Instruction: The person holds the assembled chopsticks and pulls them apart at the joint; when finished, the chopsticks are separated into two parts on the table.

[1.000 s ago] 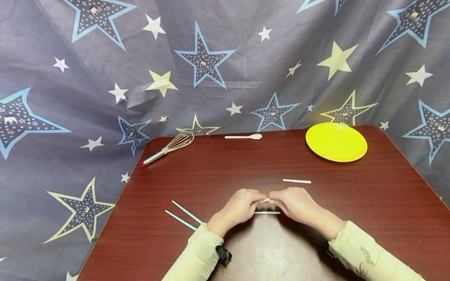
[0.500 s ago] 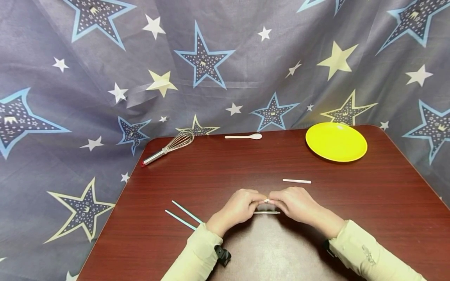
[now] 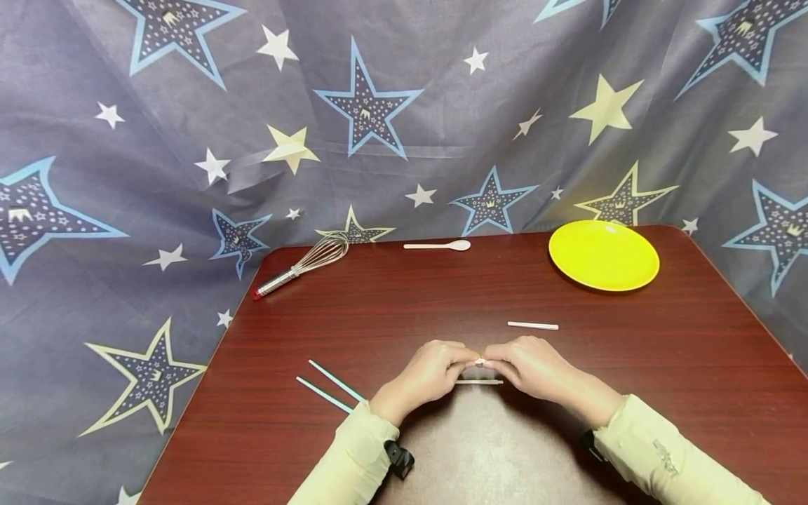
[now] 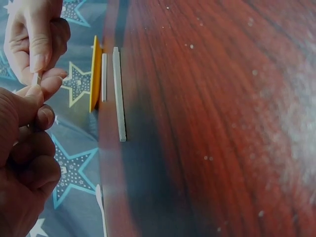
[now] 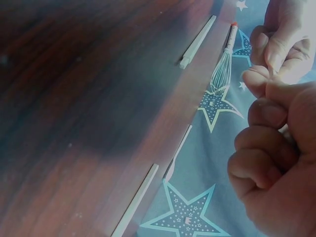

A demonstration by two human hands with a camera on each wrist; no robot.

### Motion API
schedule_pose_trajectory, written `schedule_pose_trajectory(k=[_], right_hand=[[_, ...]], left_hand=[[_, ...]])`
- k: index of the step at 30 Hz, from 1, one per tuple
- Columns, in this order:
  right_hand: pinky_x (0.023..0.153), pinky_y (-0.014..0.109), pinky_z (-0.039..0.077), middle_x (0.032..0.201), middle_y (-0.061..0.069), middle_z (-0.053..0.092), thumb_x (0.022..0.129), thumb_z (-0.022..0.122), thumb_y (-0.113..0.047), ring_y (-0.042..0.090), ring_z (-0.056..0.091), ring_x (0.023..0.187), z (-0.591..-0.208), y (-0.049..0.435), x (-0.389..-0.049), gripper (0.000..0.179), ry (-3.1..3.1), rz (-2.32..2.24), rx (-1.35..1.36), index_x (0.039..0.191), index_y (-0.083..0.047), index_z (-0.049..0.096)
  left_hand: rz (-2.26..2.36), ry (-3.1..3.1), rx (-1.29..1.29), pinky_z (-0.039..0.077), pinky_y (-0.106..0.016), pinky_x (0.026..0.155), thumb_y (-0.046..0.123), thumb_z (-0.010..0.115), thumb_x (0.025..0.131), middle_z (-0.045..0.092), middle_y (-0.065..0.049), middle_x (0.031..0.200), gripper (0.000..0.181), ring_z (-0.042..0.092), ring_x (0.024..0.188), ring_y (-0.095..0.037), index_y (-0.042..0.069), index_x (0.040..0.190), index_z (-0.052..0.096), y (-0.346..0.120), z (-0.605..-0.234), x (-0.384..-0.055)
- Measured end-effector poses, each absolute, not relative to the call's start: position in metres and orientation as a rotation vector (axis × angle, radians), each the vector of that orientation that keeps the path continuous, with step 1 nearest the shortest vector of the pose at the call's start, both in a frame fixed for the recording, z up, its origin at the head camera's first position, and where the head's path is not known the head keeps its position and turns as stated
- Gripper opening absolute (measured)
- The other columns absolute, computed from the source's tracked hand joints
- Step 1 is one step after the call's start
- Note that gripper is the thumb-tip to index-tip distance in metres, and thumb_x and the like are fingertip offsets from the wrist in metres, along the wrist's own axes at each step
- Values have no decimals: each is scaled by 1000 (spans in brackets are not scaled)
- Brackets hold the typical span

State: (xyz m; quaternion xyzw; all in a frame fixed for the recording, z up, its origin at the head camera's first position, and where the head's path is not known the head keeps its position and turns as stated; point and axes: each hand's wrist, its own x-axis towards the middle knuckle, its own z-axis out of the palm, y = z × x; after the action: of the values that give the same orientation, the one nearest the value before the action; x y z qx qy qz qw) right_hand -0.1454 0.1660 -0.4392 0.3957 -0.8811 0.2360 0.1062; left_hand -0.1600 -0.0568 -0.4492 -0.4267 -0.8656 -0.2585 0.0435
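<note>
Both hands meet over the middle of the table in the head view, fingertips almost together. My left hand (image 3: 435,368) and my right hand (image 3: 533,365) pinch a small white piece (image 3: 480,362) between thumbs and forefingers. Only a short bit of this piece (image 4: 37,78) shows in the left wrist view; fingers cover the rest, and I cannot tell its kind. Below the hands a pale, squared stick (image 3: 480,382) lies on the table, with a narrower tip at one end in the right wrist view. Another white stick (image 3: 533,325) lies farther back, beyond the right hand.
Two light blue sticks (image 3: 325,395) lie left of the left forearm, partly under the sleeve. At the back of the brown table (image 3: 404,301) are a whisk (image 3: 303,268), a white spoon (image 3: 442,246) and a yellow plate (image 3: 604,255). A star-patterned curtain (image 3: 391,189) hangs behind.
</note>
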Motion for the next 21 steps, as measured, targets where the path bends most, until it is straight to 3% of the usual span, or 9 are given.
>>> schedule_pose_trajectory(k=[7, 13, 18, 21], right_hand=[[54, 20, 34, 64, -18, 33, 90, 67, -11, -1, 34, 57, -438, 176, -147, 20, -2576, 736, 1261, 75, -18, 56], [54, 22, 35, 63, -16, 30, 92, 65, -10, 1, 34, 56, -437, 180, -146, 27, -2650, 743, 1177, 72, -18, 49], [53, 25, 39, 63, -15, 39, 92, 63, -5, 2, 40, 56, -438, 185, -145, 14, -2692, 739, 1040, 83, -12, 54], [54, 27, 42, 67, -13, 46, 87, 62, 3, 3, 45, 58, -441, 191, -146, 15, -2675, 736, 1010, 91, -8, 53]], left_hand=[[-954, -2608, -1278, 48, -19, 72, 8, 64, 92, 71, 1, 90, 18, 60, 75, -4, 11, 106, 75, -65, -450, -162], [-879, -2674, -1247, 50, -24, 80, 13, 62, 95, 72, 2, 96, 17, 65, 87, -6, 11, 106, 75, -67, -449, -162], [-748, -2707, -1229, 50, -28, 82, 12, 60, 96, 71, 2, 96, 17, 66, 89, -10, 12, 107, 72, -67, -451, -161], [-691, -2703, -1246, 50, -28, 77, 2, 59, 93, 67, 2, 88, 23, 63, 81, -11, 11, 111, 70, -68, -451, -161]])
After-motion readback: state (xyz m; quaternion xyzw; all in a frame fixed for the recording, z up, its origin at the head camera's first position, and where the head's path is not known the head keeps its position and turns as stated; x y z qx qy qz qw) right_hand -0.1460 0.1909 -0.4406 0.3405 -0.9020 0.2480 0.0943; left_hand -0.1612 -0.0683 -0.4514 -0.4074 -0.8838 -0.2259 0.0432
